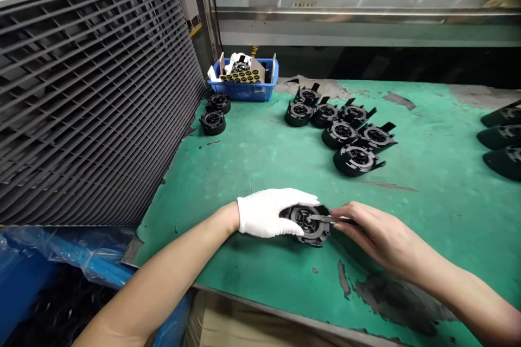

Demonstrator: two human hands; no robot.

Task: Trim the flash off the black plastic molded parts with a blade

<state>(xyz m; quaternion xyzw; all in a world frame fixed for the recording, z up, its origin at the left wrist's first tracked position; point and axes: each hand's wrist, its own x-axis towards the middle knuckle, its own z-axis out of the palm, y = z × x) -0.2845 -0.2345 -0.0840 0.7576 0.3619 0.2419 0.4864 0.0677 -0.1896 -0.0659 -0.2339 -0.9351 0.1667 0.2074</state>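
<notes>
The white-gloved left hand [271,212] has its grip curled round a black circular part [303,223], over the green counter [252,157] toward six o'clock. The bare right hand [374,227] pinches a slim tool [325,219], tip near the part's centre. From there, similar parts [342,133] cluster at one o'clock; a blue bin [244,91] sits at eleven.

from close above the near edge of the counter [252,157], the head view looks forward and down toward its far edge.

Black part [302,218], white glove [262,213], grey-blotched green tabletop [252,157]
</notes>
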